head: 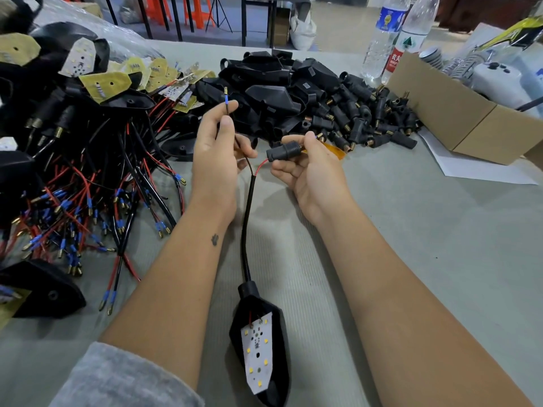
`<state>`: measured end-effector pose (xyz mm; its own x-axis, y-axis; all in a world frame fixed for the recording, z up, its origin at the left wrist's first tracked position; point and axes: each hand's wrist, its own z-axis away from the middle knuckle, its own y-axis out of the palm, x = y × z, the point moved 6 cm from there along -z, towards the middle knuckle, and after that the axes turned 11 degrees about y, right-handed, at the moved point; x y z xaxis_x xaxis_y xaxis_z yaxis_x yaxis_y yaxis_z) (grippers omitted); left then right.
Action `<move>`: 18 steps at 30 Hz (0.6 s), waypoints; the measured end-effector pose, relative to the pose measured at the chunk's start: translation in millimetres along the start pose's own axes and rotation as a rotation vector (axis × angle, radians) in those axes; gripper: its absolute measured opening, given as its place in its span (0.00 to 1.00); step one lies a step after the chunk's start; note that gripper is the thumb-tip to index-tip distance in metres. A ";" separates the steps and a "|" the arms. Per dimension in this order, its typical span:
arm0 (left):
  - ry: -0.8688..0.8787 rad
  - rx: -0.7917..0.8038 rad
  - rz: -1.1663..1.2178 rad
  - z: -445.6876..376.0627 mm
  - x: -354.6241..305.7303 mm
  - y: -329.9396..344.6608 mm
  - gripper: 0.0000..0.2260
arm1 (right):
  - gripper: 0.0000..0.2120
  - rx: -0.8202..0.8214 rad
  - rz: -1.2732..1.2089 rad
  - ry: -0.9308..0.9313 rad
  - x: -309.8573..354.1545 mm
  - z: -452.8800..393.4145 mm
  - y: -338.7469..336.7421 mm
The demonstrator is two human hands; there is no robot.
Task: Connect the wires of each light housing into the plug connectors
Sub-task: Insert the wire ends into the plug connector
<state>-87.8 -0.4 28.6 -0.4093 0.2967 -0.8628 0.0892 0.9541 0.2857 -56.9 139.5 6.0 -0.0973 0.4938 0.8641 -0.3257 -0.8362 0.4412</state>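
While pinched: black wire [227, 111] between left fingers [226, 122].

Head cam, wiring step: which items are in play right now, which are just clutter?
In play:
- left hand pinching black wire with blue-sleeved brass tip
- right hand gripping black ribbed plug connector, red wire entering it
- black light housing with white LED board

Clutter:
- two clear water bottles
- brown cardboard box

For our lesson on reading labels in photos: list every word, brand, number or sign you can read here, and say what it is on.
"农夫" in white on the red label of the right water bottle; the rest is cut off.
Green triangle sign on the same bottle's white label, no readable words.
Blue label of the left water bottle: too blurred to read.
Markings on the circuit board near the person: too small to read.
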 end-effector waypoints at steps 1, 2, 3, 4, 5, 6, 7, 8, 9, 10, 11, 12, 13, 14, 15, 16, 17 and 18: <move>0.019 -0.014 -0.006 0.1 -1.4 -1.3 0.11 | 0.18 -0.003 -0.014 0.002 0.2 -0.3 -0.2; 0.032 -0.027 -0.023 -0.1 -2.0 -2.8 0.11 | 0.18 -0.004 -0.028 0.004 0.3 -0.7 -0.5; 0.037 -0.038 -0.055 -0.7 -1.9 -4.4 0.11 | 0.18 -0.003 -0.041 0.004 0.6 -1.1 -1.0; 0.041 -0.041 -0.103 -1.2 -1.5 -5.9 0.10 | 0.18 -0.001 -0.055 0.004 0.8 -1.3 -1.7; 0.049 -0.034 -0.160 -1.7 -1.2 -6.8 0.10 | 0.18 0.001 -0.070 0.003 0.8 -1.4 -2.2; 0.063 -0.017 -0.223 -2.1 -0.7 -7.1 0.10 | 0.18 0.002 -0.085 0.002 0.8 -1.7 -2.8; 0.080 0.010 -0.282 -2.2 -0.1 -6.7 0.10 | 0.18 0.001 -0.102 0.001 0.8 -2.0 -3.6; 0.096 0.043 -0.332 -1.9 0.4 -5.9 0.10 | 0.18 -0.002 -0.121 -0.001 0.8 -2.3 -4.4; 0.109 0.074 -0.373 -1.1 1.0 -4.9 0.10 | 0.18 -0.007 -0.144 -0.001 1.0 -2.8 -5.4; 0.115 0.098 -0.407 -0.3 2.0 -4.6 0.09 | 0.18 -0.015 -0.173 0.003 0.9 -3.3 -6.8; 0.117 0.114 -0.436 0.2 3.0 -4.5 0.09 | 0.19 -0.024 -0.206 0.011 0.8 -4.0 -8.4; 0.117 0.128 -0.456 0.3 3.9 -4.5 0.08 | 0.19 -0.032 -0.240 0.020 0.6 -4.6 -10.3; 0.121 0.142 -0.464 0.4 4.4 -4.1 0.08 | 0.19 -0.036 -0.269 0.028 0.4 -5.2 -11.7; 0.129 0.157 -0.464 0.5 4.6 -3.0 0.07 | 0.19 -0.037 -0.289 0.032 0.3 -5.6 -12.7; 0.139 0.171 -0.460 0.5 4.3 -1.6 0.08 | 0.19 -0.036 -0.300 0.035 0.1 -6.0 -13.1; 0.148 0.184 -0.453 0.7 3.7 -0.1 0.08 | 0.19 -0.035 -0.302 0.035 0.0 -6.2 -13.2; 0.155 0.198 -0.447 1.0 3.3 1.7 0.09 | 0.19 -0.033 -0.300 0.035 -0.2 -6.4 -13.0; 0.159 0.216 -0.449 1.4 3.0 3.3 0.09 | 0.20 -0.032 -0.297 0.035 -0.4 -6.6 -12.6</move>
<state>-87.5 3.6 26.4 -0.5819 -0.1372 -0.8016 0.0518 0.9774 -0.2049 -59.0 151.4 -1.5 -0.0255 0.7243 0.6890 -0.3740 -0.6461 0.6653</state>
